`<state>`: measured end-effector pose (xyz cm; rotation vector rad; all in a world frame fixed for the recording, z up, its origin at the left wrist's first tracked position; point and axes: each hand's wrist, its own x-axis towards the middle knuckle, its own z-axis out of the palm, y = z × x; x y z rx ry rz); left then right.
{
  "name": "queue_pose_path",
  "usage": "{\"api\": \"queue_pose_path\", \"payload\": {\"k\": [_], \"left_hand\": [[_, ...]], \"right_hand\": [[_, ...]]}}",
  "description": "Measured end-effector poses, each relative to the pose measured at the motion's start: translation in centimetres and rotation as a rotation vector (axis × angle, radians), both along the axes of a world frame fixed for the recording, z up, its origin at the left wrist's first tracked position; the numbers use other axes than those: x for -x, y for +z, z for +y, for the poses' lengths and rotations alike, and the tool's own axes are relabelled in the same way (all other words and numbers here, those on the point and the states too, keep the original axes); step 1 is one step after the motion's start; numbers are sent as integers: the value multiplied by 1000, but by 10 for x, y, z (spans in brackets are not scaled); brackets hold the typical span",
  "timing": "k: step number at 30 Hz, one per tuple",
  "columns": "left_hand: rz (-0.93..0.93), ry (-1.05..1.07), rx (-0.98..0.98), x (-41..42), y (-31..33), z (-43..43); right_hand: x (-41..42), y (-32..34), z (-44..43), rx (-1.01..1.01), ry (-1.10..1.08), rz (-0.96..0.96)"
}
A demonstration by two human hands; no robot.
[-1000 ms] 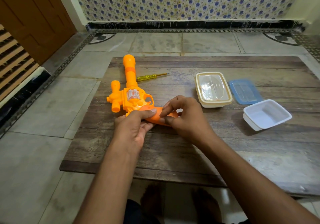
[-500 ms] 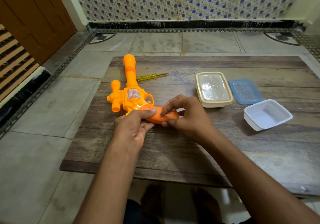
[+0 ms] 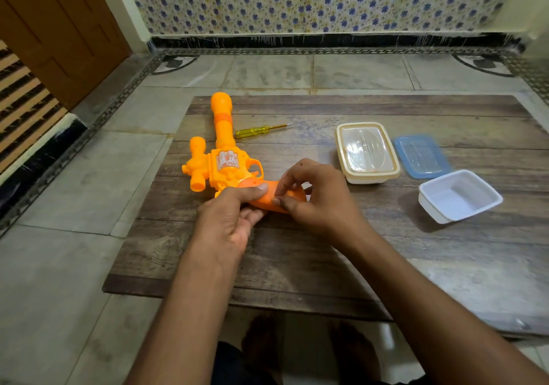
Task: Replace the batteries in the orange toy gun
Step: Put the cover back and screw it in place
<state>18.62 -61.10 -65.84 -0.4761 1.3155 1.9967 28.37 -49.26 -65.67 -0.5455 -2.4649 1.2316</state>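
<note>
The orange toy gun [image 3: 223, 161] lies flat on the wooden board [image 3: 297, 251], barrel pointing away from me, grip toward me. My left hand [image 3: 228, 221] holds the grip from the left, thumb pressed on top. My right hand [image 3: 315, 197] pinches the grip's right end with thumb and fingers. The grip [image 3: 274, 199] shows only between the two hands. No batteries are visible. A yellow screwdriver [image 3: 258, 130] lies just right of the barrel.
A lidded cream container [image 3: 367, 151] stands to the right of the hands. Beyond it lies a blue lid [image 3: 421, 155], and an open white tub [image 3: 459, 196] sits near the right edge. Tiled floor surrounds the board; a wall runs behind.
My right hand's fingers have shifted slightly along the grip, uncovering a bit more of its end. The gun and my left hand have stayed put.
</note>
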Motion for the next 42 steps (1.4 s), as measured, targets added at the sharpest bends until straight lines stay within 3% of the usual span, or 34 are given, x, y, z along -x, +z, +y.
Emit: {"api": "queue_pose_path", "payload": {"k": [10, 20, 34, 42], "left_hand": [[44, -4, 47, -2, 0, 1], [70, 62, 83, 1, 6, -9], [134, 277, 130, 13, 2, -20], [115, 281, 127, 19, -3, -19]], "right_hand": [[-2, -2, 9, 261, 8, 49], [7, -5, 7, 315, 2, 113], [77, -11, 16, -104, -50, 2], [156, -19, 42, -555, 114, -291]]}}
